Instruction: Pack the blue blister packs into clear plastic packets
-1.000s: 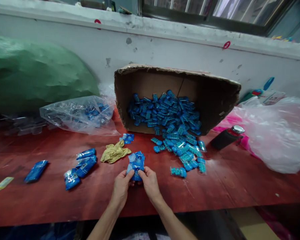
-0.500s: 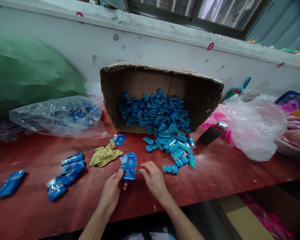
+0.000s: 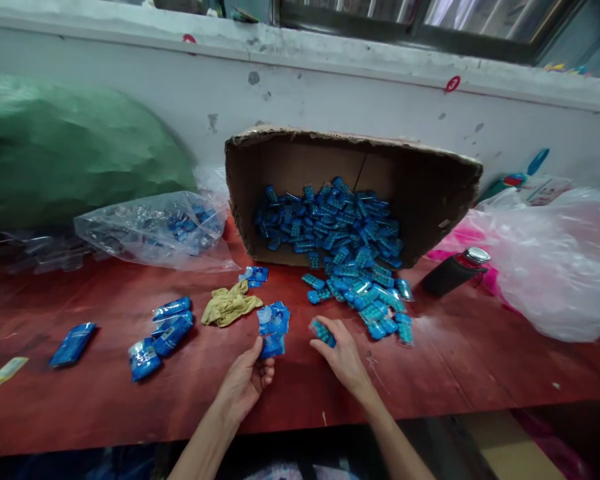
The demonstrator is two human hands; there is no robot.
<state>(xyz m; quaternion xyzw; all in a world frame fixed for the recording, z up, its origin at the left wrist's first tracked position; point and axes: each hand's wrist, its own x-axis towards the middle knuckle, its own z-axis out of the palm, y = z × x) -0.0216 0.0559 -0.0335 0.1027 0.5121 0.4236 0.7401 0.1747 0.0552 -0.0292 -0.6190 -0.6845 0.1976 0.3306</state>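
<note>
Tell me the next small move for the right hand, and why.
Probably carry the blue blister piece in the right hand over to the blue packet pinched by the left hand; the two sit close together but apart.

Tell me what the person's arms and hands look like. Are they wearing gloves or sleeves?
No gloves and no sleeves show. The left hand and the right hand are both bare, and both forearms are bare as far down as the picture shows. I see no rings, watch or bracelet on either. The arms are slim, and the fingers are long and thin.
</note>
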